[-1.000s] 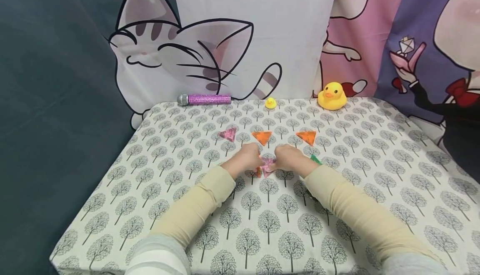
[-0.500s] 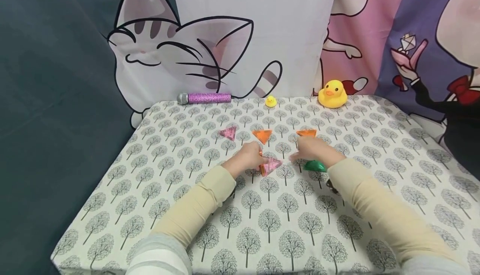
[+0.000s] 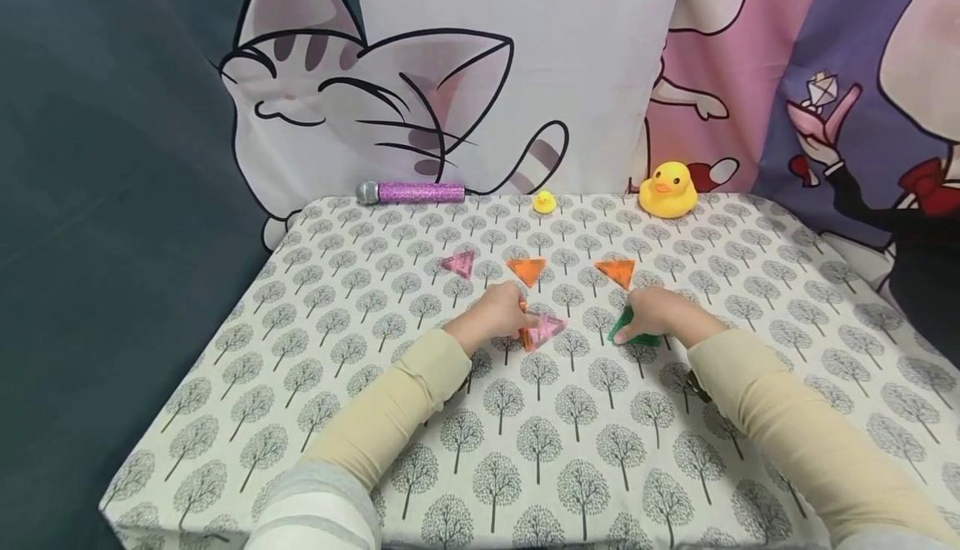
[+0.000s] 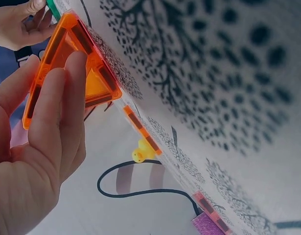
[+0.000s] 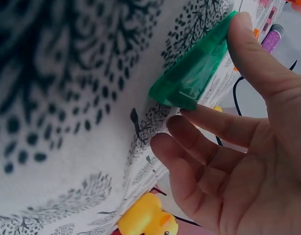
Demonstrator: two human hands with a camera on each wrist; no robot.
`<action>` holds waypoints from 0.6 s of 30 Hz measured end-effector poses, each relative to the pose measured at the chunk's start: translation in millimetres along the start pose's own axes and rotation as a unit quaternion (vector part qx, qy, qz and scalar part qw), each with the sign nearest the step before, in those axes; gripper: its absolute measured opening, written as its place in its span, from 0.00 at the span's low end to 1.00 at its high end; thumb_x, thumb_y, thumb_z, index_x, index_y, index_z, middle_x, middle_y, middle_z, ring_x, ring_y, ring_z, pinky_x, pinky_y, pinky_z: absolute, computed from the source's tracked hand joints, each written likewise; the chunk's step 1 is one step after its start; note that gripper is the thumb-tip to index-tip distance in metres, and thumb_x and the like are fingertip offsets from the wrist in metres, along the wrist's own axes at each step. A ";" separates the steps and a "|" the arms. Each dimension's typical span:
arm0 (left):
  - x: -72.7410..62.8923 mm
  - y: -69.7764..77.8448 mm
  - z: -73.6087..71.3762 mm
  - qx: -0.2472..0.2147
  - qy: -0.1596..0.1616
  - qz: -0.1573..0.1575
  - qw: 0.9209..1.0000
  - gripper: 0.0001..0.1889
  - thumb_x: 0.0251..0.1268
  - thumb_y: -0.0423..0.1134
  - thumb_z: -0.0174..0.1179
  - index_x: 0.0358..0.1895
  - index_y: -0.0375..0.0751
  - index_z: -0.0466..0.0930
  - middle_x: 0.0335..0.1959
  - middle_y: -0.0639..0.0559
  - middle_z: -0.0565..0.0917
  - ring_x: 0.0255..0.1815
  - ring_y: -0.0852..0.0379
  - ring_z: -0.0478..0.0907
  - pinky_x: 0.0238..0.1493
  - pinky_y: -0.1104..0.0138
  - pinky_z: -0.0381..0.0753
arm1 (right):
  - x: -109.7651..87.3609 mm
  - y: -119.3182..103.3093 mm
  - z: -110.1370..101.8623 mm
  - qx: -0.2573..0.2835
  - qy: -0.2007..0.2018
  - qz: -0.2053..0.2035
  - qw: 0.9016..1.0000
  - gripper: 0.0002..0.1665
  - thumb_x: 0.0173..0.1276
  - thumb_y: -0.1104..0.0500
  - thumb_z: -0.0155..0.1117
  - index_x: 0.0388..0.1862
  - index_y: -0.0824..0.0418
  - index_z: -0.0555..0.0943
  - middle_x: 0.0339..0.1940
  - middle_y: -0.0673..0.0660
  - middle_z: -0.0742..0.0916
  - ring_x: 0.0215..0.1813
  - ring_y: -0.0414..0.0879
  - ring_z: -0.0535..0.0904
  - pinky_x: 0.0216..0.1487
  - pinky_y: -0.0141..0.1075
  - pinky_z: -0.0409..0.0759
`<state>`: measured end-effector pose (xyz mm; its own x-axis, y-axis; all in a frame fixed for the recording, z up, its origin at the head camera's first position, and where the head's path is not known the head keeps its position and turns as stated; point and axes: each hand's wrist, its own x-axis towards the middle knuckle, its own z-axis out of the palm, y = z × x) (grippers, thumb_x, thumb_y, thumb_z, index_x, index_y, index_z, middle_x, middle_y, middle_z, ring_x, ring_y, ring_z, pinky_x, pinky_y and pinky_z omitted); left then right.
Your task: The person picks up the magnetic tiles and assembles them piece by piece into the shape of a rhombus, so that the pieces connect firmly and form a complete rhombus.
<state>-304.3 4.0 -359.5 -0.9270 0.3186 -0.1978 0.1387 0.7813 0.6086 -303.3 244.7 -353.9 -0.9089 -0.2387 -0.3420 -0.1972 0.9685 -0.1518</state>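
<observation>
A person's right hand (image 3: 660, 312), having left the pink triangle (image 3: 549, 329), now pinches a green triangle (image 5: 196, 71) between thumb and index finger at the tree-print cloth (image 3: 322, 442); whether it is lifted cannot be told. The left hand (image 3: 498, 310) holds an orange triangle (image 4: 99, 81) on edge in a narrow grip, the pink piece just beside it. The shift appears to leave the left hand alone steadying the orange while the right minds the green.

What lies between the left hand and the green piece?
In the head view: the orange triangle the left hand holds, a pink triangle beside it, then only tree-print cloth before the green piece.
</observation>
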 end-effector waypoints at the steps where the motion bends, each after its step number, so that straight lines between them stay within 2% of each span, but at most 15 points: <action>1: -0.2 -0.2 -0.1 0.001 0.001 -0.001 1.000 0.14 0.48 0.42 0.64 0.24 0.38 0.70 0.23 0.49 0.75 0.17 0.59 0.77 0.17 0.71 0.72 | 0.6 0.2 0.3 0.006 0.005 -0.001 1.000 0.31 0.38 0.39 0.69 0.27 0.64 0.73 0.26 0.57 0.77 0.28 0.49 0.71 0.33 0.43 0.72; 4: -0.6 -0.2 0.0 0.000 0.002 -0.001 1.000 0.14 0.48 0.42 0.65 0.23 0.39 0.69 0.22 0.50 0.75 0.17 0.59 0.76 0.17 0.71 0.71 | 0.7 0.8 -0.8 0.040 0.021 -0.002 0.999 0.36 0.39 0.44 0.71 0.38 0.70 0.72 0.33 0.61 0.78 0.34 0.53 0.72 0.39 0.48 0.72; 7: -1.3 0.4 -0.2 0.004 0.001 -0.001 1.000 0.15 0.48 0.43 0.65 0.22 0.39 0.68 0.21 0.50 0.74 0.17 0.59 0.75 0.16 0.71 0.70 | -1.2 0.3 -5.7 0.080 0.041 -0.043 0.995 0.32 0.44 0.55 0.71 0.43 0.72 0.70 0.34 0.62 0.78 0.37 0.54 0.73 0.40 0.48 0.72; 10: -2.0 0.2 -0.4 0.005 0.002 0.000 1.000 0.15 0.47 0.43 0.65 0.23 0.39 0.67 0.21 0.50 0.75 0.18 0.59 0.76 0.16 0.71 0.69 | -2.9 -4.2 -10.6 0.106 0.060 -0.116 0.986 0.17 0.47 0.63 0.68 0.34 0.68 0.73 0.29 0.56 0.79 0.33 0.49 0.74 0.36 0.42 0.74; 12: -2.3 -0.4 -0.5 0.003 0.002 0.002 1.000 0.15 0.47 0.43 0.65 0.23 0.39 0.68 0.21 0.50 0.75 0.18 0.58 0.76 0.16 0.71 0.70 | -3.5 -11.5 -11.6 0.127 0.068 -0.166 0.976 0.11 0.48 0.64 0.67 0.27 0.64 0.73 0.25 0.52 0.79 0.30 0.45 0.74 0.34 0.38 0.74; 16: -2.0 -1.1 -0.6 0.005 0.002 0.003 1.000 0.15 0.47 0.43 0.65 0.23 0.39 0.69 0.21 0.50 0.75 0.18 0.58 0.76 0.17 0.71 0.70 | -1.8 -32.9 -6.7 0.135 0.080 -0.228 0.961 0.10 0.47 0.63 0.67 0.23 0.58 0.73 0.24 0.48 0.79 0.28 0.41 0.74 0.32 0.35 0.74; 18: -1.7 -0.5 -0.5 0.007 0.001 0.001 1.000 0.15 0.47 0.43 0.65 0.24 0.39 0.69 0.21 0.50 0.76 0.18 0.58 0.76 0.17 0.71 0.71 | 0.1 -43.8 -3.3 0.124 0.086 -0.243 0.958 0.10 0.47 0.63 0.68 0.23 0.57 0.73 0.24 0.47 0.80 0.28 0.41 0.74 0.32 0.35 0.73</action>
<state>-303.0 2.9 -359.1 -0.9276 0.3185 -0.1951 0.1447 0.7881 0.5983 -296.0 202.5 -344.3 -0.7836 -0.6210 -0.0210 -0.5379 0.6950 -0.4771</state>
